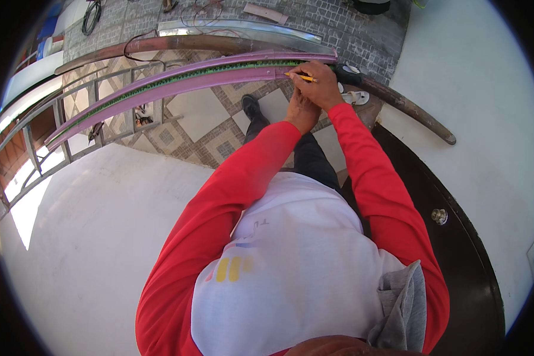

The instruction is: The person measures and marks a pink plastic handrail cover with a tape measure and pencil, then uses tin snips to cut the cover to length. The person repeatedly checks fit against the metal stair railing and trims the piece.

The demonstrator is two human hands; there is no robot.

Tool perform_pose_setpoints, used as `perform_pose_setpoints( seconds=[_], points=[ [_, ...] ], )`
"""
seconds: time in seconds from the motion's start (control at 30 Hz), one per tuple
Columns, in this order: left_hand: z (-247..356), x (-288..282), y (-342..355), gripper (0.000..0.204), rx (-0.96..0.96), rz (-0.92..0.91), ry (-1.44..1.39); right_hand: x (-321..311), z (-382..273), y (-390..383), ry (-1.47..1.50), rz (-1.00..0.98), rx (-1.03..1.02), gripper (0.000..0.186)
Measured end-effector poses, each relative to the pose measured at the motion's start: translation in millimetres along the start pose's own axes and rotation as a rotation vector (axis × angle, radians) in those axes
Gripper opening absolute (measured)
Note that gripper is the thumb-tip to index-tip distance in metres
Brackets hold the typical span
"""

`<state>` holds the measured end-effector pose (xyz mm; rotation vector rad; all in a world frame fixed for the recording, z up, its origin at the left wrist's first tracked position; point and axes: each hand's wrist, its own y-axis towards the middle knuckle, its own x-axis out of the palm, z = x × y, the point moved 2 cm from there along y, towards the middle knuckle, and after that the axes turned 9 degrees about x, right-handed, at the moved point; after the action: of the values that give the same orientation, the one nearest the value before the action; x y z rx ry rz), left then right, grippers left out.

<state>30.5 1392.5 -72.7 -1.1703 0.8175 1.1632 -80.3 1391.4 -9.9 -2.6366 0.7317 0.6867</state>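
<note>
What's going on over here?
A person in red sleeves is holding a yellow pencil in the right hand, with its tip at the edge of a long pink strip. The left hand is close below, partly hidden by the right, so I can't tell what it grips. A green measuring tape runs along the strip. A ladder and a brown pole are nearby.

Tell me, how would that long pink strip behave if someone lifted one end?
The pink strip would probably be light for its length, since it looks thin. Being so long and narrow, it may flex or swing at the far end. The green tape lying along it could slide if it tilts.
</note>
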Motion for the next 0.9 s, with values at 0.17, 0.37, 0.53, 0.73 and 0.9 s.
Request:
perform_pose_setpoints(
  seconds=[0.17, 0.37, 0.53, 0.73, 0.9],
  points=[
    [-1, -23, 2, 0.065, -0.019, 0.103, -0.056, -9, -1, 25, 0.087, 0.127, -0.016, 0.023],
    [0, -39, 4, 0.065, -0.044, 0.154, 0.026, -9, 7, 59, 0.212, -0.017, 0.244, 0.022],
    [0, -47, 4, 0.062, -0.057, 0.139, 0.041, -4, 19, 80, 0.101, -0.114, 0.189, 0.022],
    [-2, -47, 7, 0.061, -0.051, 0.079, 0.001, -5, 26, 89, 0.024, -0.214, 0.382, 0.023],
    [-5, -44, 10, 0.063, -0.043, 0.097, -0.017, -6, 20, 90, 0.055, -0.228, 0.395, 0.023]
  ],
)
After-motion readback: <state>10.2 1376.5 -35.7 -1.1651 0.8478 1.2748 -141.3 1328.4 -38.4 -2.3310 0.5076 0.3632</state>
